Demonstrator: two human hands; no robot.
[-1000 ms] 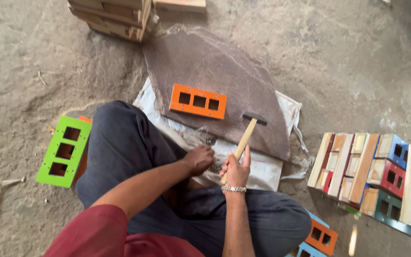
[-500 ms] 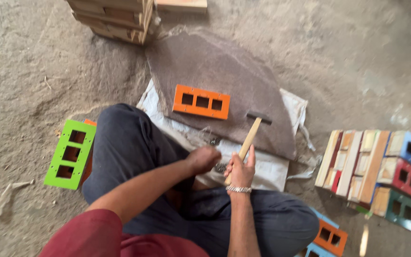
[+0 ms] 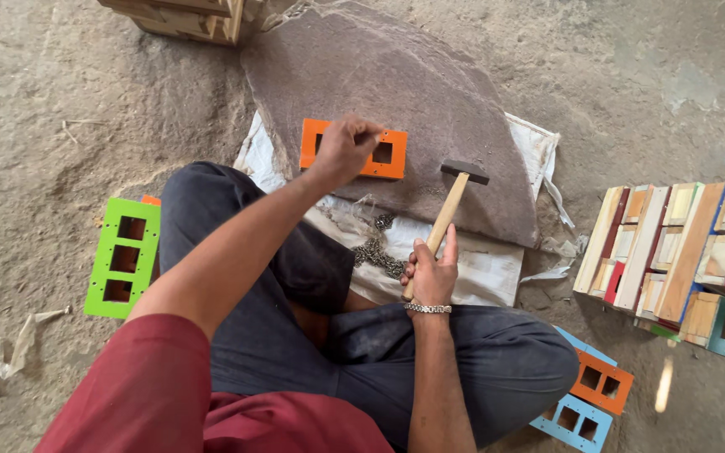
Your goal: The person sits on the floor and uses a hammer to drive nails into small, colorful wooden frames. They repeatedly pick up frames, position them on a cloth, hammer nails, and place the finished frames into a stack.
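Evidently the left hand (image 3: 344, 149) pins the orange frame (image 3: 389, 154) flat on the stone slab (image 3: 396, 75), fingers curled over it, steadying it. Lower centre, the right hand (image 3: 431, 273) grips the hammer (image 3: 451, 205) closed round its handle, head poised beside the frame.

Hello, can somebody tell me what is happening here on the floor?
A person sits cross-legged on the ground. The left hand rests on an orange frame with rectangular openings, which lies on a flat stone slab. The right hand holds a wooden-handled hammer, its head just above the slab. Small nails lie on a white sack.

Soft, even daylight, faint shadows, sharp focus, slight wide-angle stretch at edges.
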